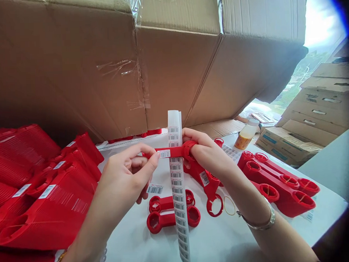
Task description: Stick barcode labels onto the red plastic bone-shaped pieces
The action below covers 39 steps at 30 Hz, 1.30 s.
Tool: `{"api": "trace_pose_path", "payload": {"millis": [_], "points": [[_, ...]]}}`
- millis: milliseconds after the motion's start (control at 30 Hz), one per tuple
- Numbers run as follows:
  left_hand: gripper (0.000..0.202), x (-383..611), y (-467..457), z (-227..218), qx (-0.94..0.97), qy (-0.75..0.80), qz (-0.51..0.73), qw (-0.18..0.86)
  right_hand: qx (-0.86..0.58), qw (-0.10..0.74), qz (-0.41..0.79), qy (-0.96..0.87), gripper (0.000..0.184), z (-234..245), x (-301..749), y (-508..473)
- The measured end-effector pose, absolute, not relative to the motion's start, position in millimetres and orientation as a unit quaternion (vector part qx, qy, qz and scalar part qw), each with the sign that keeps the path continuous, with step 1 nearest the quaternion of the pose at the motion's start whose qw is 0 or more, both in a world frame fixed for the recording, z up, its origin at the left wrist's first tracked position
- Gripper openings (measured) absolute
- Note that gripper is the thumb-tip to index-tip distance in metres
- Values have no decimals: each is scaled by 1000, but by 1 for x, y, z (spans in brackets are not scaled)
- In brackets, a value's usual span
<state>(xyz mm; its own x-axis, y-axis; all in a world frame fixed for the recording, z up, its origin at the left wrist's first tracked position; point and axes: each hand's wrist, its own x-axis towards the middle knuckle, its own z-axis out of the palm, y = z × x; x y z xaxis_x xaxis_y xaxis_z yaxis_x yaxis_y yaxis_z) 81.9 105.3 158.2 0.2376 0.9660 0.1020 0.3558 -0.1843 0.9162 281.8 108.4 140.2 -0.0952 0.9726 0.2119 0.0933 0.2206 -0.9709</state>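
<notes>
My right hand (211,150) grips a red plastic piece with a ring-shaped end (177,151), holding it level above the table. A long strip of barcode labels (179,192) hangs upright by the same hand, crossing behind the piece. Thumb and forefinger of my left hand (124,178) pinch the left end of a white barcode sticker (164,154), which lies against the piece's bar. Below are two red double-ringed pieces (166,222), partly hidden by the strip. A labelled red piece (204,178) lies under my right hand, beside a rubber band (229,206).
Banded stacks of red pieces (57,204) fill the left side; another bundle (291,195) lies on the right. Large cardboard boxes (178,69) form a wall behind the white table (224,242). A lidded bottle (247,135) stands back right, near an open carton (289,142).
</notes>
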Motion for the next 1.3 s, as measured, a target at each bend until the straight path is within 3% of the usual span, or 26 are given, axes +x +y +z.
{"api": "trace_pose_path", "payload": {"millis": [433,900,1067,1200,1300], "points": [[18,82,107,155,680,484,374,405,-443,505,425,-607,16,138,283,107],[22,81,108,154,680,491,368,402,-448,505,428,-601,22,141,281,103],[21,85,107,151,676,498,377,390,-436,510,433,-602,34,143,278,99],[27,90,114,148,674,518,363,382,-429,528,406,-610,42,141,274,99],[47,89,121,145,684,554,369,299,-442,532,376,-616,48,139,274,102]]}}
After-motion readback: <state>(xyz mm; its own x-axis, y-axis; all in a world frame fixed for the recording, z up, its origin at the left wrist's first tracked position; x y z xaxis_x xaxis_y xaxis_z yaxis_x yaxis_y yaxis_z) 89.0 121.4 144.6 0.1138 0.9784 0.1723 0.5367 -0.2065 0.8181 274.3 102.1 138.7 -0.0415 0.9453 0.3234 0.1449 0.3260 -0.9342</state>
